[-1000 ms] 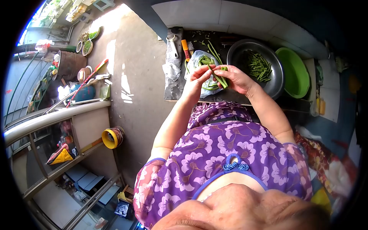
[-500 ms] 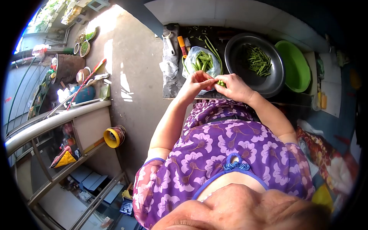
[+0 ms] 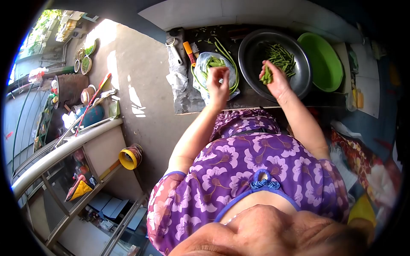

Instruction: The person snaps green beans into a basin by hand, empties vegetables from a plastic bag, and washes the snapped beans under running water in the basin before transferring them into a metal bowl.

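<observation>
My right hand is over the near left part of a dark metal basin, its fingers closed around short green bean pieces. More cut green beans lie in the basin. My left hand is above a clear plastic bag of long green beans. Its fingers are curled together, and whatever is between them is hidden. One long bean bends around the bag's right side.
Left of the bag lie a white peeler, an orange-handled tool and crumpled plastic. A green tub stands right of the basin. Below left, a yellow bucket is on the floor by a railing.
My hands have parted from where they met by the bag's near edge. The right moved right over the basin with bean pieces; the left stays over the bag. The view shifted slightly.
</observation>
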Demonstrator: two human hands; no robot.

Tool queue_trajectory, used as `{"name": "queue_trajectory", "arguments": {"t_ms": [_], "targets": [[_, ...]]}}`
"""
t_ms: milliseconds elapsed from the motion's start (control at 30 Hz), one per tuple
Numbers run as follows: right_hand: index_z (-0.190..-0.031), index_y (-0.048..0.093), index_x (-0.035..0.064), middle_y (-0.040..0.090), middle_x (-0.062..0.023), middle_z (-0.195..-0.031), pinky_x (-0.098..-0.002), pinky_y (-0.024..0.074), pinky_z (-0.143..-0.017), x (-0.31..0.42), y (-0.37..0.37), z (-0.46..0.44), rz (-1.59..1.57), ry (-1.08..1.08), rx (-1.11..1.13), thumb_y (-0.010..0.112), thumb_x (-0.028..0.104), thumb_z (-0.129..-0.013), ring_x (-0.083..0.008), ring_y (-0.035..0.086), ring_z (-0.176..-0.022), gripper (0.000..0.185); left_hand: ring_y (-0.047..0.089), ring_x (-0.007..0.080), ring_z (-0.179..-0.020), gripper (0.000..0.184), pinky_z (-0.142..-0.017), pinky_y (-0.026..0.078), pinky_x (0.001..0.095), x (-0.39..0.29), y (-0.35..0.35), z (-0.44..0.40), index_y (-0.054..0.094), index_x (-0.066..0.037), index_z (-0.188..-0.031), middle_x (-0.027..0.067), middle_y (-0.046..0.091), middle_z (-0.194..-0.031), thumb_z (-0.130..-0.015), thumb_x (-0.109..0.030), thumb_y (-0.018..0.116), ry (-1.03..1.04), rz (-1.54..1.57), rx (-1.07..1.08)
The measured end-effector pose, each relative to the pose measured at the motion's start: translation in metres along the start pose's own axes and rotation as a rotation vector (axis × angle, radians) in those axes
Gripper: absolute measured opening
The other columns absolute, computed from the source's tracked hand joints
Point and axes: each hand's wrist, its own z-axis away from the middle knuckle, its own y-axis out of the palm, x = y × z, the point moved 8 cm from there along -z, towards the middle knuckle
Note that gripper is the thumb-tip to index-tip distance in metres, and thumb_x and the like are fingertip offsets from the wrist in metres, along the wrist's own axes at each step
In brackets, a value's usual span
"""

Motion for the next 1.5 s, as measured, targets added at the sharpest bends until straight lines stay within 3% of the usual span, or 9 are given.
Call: {"name": "queue_trajectory", "arguments": {"t_ms": [100,200,433,633,700,900,1000,1167,1500], "targets": [[-0.123,0.052,0.0024,0.058,-0.0088,-0.114,-0.0296,0.0444,-0.09,0.043,-0.056,-0.031,0.194,-0.349,-0.168,0.064,0.027,-0.088,-0.0168,0.056,-0.103,0.045,0.054,0.0251,-0.091,0.024,-0.082,0.045,0.0369,0.017,-0.012,-0.01,0.064,-0.011,-0.097,0.0118,0.052,-0.102,-0.075,-0.004,0.07,0.208,-0.824,-0.007],[-0.148,-0.011,0.0158,-0.002,-0.0111,-0.156,-0.0374,0.006,-0.113,0.048,-0.093,-0.044,0.465,-0.267,-0.22,0.062,0.055,-0.081,-0.0215,0.002,-0.143,0.107,0.053,0.0303,-0.096,0.017,-0.086,0.04,0.0417,0.1,0.022,0.022,0.066,-0.015,-0.093,0.0103,0.057,-0.097,-0.076,-0.017,0.065,-0.004,-0.953,0.448],[-0.115,0.058,0.0075,0.059,-0.0042,-0.115,-0.0271,0.0415,-0.089,0.02,-0.05,-0.018,0.601,-0.248,-0.063,0.054,0.024,-0.093,-0.0137,0.054,-0.105,0.028,0.057,0.0262,-0.106,0.023,-0.092,0.037,0.041,0.17,0.039,0.059,0.063,-0.01,-0.1,0.0121,0.062,-0.108,-0.081,-0.019,0.054,-0.203,-1.312,0.794],[-0.113,0.058,0.0068,0.064,-0.0021,-0.102,-0.0206,0.0432,-0.063,-0.049,0.013,-0.006,0.704,0.104,0.245,0.052,0.034,-0.095,-0.0075,0.057,-0.079,0.033,0.058,0.026,-0.092,0.015,-0.084,0.039,0.0426,0.111,0.008,0.035,0.066,-0.012,-0.089,0.0059,0.06,-0.09,-0.081,-0.025,0.063,-0.31,-0.747,0.418],[-0.116,0.055,0.0047,0.064,-0.0037,-0.104,-0.018,0.0404,-0.057,-0.065,0.029,-0.007,0.571,0.265,0.302,0.051,0.039,-0.095,-0.0058,0.055,-0.073,0.041,0.06,0.0238,-0.072,0.013,-0.069,0.045,0.0345,0.043,-0.006,0.025,0.065,-0.009,-0.083,0.0053,0.06,-0.077,-0.074,-0.013,0.072,0.044,-0.607,0.232],[-0.097,0.057,0.0084,0.065,-0.005,-0.097,-0.0166,0.0331,-0.049,-0.057,0.091,-0.016,0.131,0.33,0.505,0.049,0.036,-0.097,-0.0027,0.041,-0.06,0.028,0.058,0.0225,-0.092,0.017,-0.093,0.034,0.0393,-0.014,-0.021,0.056,0.064,-0.012,-0.092,0.0031,0.06,-0.089,-0.076,-0.008,0.069,0.271,-0.567,0.439],[-0.096,0.054,0.009,0.062,-0.001,-0.082,-0.0168,0.0331,-0.05,-0.053,0.098,-0.013,0.403,0.059,0.463,0.05,0.024,-0.097,-0.0027,0.04,-0.057,0.015,0.059,0.0239,-0.094,0.031,-0.093,0.037,0.0388,-0.004,-0.04,0.049,0.064,-0.012,-0.105,0.0055,0.062,-0.091,-0.075,-0.009,0.07,0.14,-0.722,0.315],[-0.101,0.053,0.0046,0.063,-0.0003,-0.079,-0.0203,0.0398,-0.056,-0.051,0.127,0.028,0.785,-0.177,0.622,0.05,0.017,-0.096,-0.0043,0.049,-0.06,0.014,0.059,0.015,-0.103,0.042,-0.087,0.046,0.0296,-0.009,-0.054,-0.015,0.051,-0.001,-0.128,0.0104,0.063,-0.113,-0.096,-0.028,0.052,-0.426,0.265,0.08],[-0.103,0.056,0.0045,0.066,-0.0093,-0.087,-0.0275,0.0485,-0.064,-0.04,0.142,0.076,1.273,-0.459,0.784,0.057,0.02,-0.092,-0.0133,0.059,-0.064,0.019,0.052,0.0023,-0.071,0.032,-0.064,0.042,0.0173,-0.064,-0.044,-0.03,0.064,0.0,-0.113,-0.0038,0.061,-0.078,-0.084,-0.013,0.07,-0.307,0.236,0.043]]}}
